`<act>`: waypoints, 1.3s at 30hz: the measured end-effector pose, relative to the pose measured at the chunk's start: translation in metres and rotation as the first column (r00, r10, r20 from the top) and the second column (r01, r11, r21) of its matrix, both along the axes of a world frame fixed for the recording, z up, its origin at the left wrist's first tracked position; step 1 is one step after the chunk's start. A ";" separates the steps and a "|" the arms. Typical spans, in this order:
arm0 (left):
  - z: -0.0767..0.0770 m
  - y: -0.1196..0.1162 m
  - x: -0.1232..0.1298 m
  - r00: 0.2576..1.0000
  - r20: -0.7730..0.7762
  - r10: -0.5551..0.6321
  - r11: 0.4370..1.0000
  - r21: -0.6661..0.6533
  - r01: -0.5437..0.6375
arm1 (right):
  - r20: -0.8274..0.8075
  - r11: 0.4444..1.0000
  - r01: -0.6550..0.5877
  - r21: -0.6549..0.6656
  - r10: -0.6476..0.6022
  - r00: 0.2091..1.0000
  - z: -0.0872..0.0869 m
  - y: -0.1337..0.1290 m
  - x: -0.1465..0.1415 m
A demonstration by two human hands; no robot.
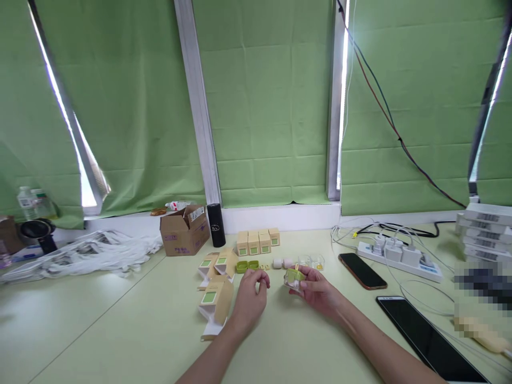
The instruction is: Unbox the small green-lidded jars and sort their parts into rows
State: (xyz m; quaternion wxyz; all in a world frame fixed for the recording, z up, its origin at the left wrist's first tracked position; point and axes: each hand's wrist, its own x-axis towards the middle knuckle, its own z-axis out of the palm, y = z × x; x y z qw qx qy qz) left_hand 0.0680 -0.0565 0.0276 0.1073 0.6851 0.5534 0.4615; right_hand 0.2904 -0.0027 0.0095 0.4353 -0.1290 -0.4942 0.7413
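In the head view, my right hand (320, 293) holds a small clear case with a green part (295, 276) above the table, thumb and fingers around it. My left hand (252, 296) is closed, its fingers curled; whether anything is inside them is hidden. Just beyond it lie two small green caps (247, 265), some tiny yellowish rings (264, 266) and two whitish-pink cylindrical pieces (282, 263). Clear plastic covers (312, 261) lie behind my right hand. Left of my left hand are open tan cartons (216, 301) with green labels and white flaps.
Closed tan cartons (254, 242) stand in a row behind. A cardboard box (184, 232) and black cylinder (216, 225) are farther back left, beside white straps (88, 253). On the right lie a phone (362, 271), a tablet (428, 336), a power strip (400, 256) and cables.
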 end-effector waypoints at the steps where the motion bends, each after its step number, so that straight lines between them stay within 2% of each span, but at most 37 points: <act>1: 0.000 -0.001 0.001 1.000 0.002 -0.004 1.000 -0.002 0.004 | -0.011 1.000 -0.002 -0.009 0.002 1.000 0.000 0.000 0.001; 7: 0.004 -0.004 0.003 1.000 -0.007 -0.016 1.000 0.002 0.016 | -0.033 1.000 0.023 -0.010 -0.023 0.999 0.001 0.001 0.000; 13: 0.006 -0.007 0.007 0.999 0.020 -0.044 0.999 0.026 0.043 | -0.027 0.986 0.164 0.006 -0.164 0.986 0.002 -0.003 -0.008; 19: 0.004 -0.007 0.011 0.990 0.100 -0.104 0.994 0.032 0.101 | 0.073 0.950 0.294 0.104 -0.302 0.951 0.000 -0.002 -0.017; 27: -0.002 0.002 0.009 0.975 0.202 -0.097 0.995 0.020 0.095 | 0.155 0.842 0.485 0.236 -0.525 0.837 -0.006 0.000 -0.027; 34: 0.002 0.000 0.008 0.974 0.211 -0.079 0.996 0.065 0.067 | 0.179 0.803 0.457 0.383 -0.550 0.816 -0.003 -0.011 -0.027; 36: 0.005 -0.003 0.008 0.978 0.189 -0.087 0.991 0.117 0.065 | 0.159 0.764 0.452 0.460 -0.571 0.805 -0.004 -0.011 -0.026; 39: 0.007 -0.006 0.008 0.989 0.109 -0.101 0.973 0.219 0.075 | 0.117 0.673 0.433 0.599 -0.609 0.784 -0.006 -0.012 -0.026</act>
